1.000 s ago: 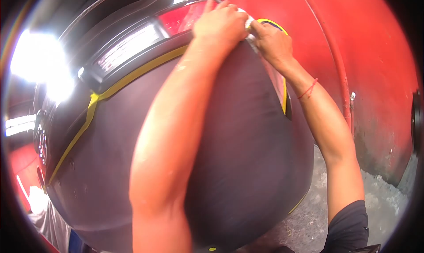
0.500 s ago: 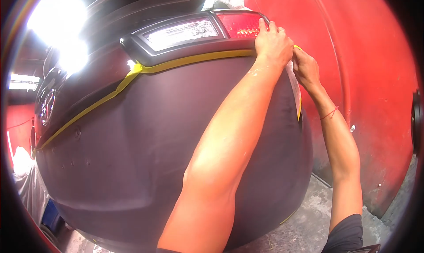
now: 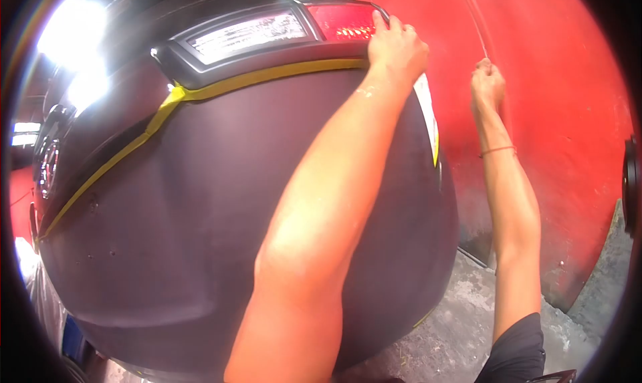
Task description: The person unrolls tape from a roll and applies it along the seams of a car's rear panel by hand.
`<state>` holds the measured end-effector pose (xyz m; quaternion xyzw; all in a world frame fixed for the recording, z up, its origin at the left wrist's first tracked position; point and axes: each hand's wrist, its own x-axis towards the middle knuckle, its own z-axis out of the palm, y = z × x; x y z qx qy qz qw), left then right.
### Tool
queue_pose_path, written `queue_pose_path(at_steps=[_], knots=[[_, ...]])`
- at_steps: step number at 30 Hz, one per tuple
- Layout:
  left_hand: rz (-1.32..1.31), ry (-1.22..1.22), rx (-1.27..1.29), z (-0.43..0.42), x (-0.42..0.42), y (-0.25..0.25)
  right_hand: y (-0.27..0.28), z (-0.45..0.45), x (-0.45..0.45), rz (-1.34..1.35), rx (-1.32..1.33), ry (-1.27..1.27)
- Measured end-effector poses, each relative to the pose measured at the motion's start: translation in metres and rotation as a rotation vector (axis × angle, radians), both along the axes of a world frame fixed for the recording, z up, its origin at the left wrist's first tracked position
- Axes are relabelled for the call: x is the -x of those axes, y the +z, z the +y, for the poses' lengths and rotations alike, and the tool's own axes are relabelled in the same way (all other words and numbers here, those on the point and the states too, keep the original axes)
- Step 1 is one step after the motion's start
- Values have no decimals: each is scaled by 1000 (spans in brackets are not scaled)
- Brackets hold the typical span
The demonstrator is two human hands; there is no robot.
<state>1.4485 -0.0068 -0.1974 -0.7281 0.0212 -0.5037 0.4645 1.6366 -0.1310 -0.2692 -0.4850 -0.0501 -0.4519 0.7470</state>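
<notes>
A dark matte car bumper (image 3: 174, 216) fills the middle, with yellow tape (image 3: 254, 79) along its upper edge. Above the tape sits a car light (image 3: 247, 37) with a clear part and a red part. My left hand (image 3: 398, 45) rests on the light's right end, fingers spread over the corner. Below that hand, a white strip (image 3: 425, 112) with a yellow end runs down the bumper's side. My right hand (image 3: 488, 82) is off the car, its fingers closed in front of the red wall; anything between them is too small to make out.
Behind the car stands a red wall (image 3: 555, 149) with a pipe running down it. Grey rough floor (image 3: 461, 309) shows at the lower right. A round dark object (image 3: 629, 186) is at the right edge. Plastic sheeting (image 3: 45, 293) hangs at the lower left.
My right hand has moved right, away from the light's corner and my left hand. My left hand has stayed at that corner, its fingers over the light's end. The camera view has shifted.
</notes>
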Motion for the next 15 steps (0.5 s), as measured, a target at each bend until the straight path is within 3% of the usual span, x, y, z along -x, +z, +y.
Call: queue_pose_path(at_steps=[1, 3, 4, 5, 7, 9, 10, 11, 13, 15], knots=[[11, -18, 10, 0, 2, 2, -13, -11, 0, 11, 10, -18], [158, -226, 151, 0, 10, 10, -36, -35, 1, -154, 127, -433], [201, -356, 235, -4, 13, 17, -49, -49, 6, -147, 125, -442], [148, -650, 175, 2, 1, 24, -66, -66, 24, -96, 218, -323], [252, -667, 352, -9, 52, 26, -107, -88, 48, -40, 279, -201], [188, -600, 130, 8, 115, 27, -129, -95, 67, -2, 358, -12], [179, -588, -14, 13, 154, 15, -136, -86, 50, -155, 355, -84], [171, -547, -92, 18, 191, 0, -144, -77, 35, -302, 346, -153], [127, -441, -187, 19, 257, -62, -120, -56, 73, -246, 524, -102], [217, -449, -219, 28, 310, -124, -84, -25, 97, -187, 520, 153]])
